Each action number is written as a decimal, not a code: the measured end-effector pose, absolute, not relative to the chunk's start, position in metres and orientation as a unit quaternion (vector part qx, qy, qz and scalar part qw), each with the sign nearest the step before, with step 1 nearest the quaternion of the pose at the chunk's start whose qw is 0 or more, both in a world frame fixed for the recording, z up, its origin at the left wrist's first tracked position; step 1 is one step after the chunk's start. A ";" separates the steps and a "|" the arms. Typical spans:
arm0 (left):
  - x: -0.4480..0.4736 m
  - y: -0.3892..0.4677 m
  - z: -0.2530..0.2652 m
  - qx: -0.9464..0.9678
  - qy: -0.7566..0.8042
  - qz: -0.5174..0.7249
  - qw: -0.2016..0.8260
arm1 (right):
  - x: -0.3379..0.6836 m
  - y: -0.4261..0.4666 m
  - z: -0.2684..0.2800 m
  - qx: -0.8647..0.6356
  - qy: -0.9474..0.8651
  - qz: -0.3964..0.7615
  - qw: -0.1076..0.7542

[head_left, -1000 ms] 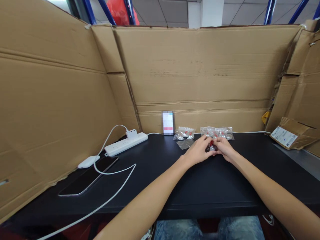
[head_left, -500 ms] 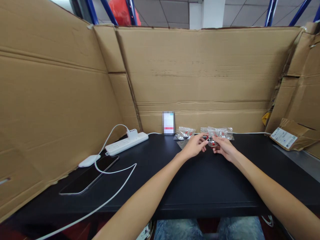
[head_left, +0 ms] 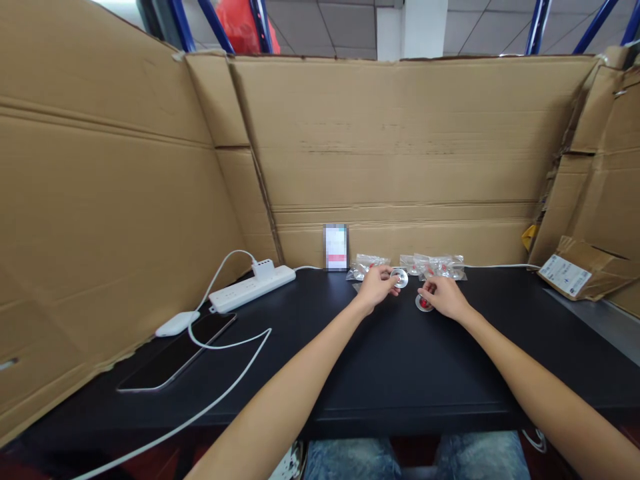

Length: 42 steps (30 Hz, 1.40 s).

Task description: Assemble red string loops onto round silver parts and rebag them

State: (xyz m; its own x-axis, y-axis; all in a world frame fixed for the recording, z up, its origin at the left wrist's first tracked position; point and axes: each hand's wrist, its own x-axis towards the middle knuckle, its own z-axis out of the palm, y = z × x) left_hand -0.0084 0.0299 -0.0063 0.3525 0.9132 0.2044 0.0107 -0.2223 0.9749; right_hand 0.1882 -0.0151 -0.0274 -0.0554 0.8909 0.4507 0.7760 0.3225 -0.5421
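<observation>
My left hand (head_left: 376, 287) pinches a shiny silver disc (head_left: 400, 279) by its edge, holding it up above the black table (head_left: 380, 373). To the right, my right hand (head_left: 445, 297) has its fingers closed at a second round piece (head_left: 423, 304), which is clear or silver at the rim and red in the middle. This piece is at or just above the table top; the fingers cover part of it. Behind the hands lie clear plastic bags (head_left: 443, 267) with small red and silver parts. Another such bag (head_left: 367, 265) is behind my left hand, which partly hides it.
A lit phone (head_left: 336, 247) leans against the cardboard back wall (head_left: 400, 133). On the left are a white power strip (head_left: 255, 288), a dark tablet-like device (head_left: 175, 360) and a looping white cable (head_left: 230, 387). An opened brown parcel (head_left: 595, 270) sits at the far right.
My hands were close together at one round silver-and-red item. Now they are apart, the left with the silver disc, the right lower with the red-centred piece.
</observation>
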 end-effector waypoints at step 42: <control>-0.008 0.012 -0.002 0.858 0.402 0.304 0.095 | 0.158 -0.036 -0.016 -0.494 -0.802 0.008 0.334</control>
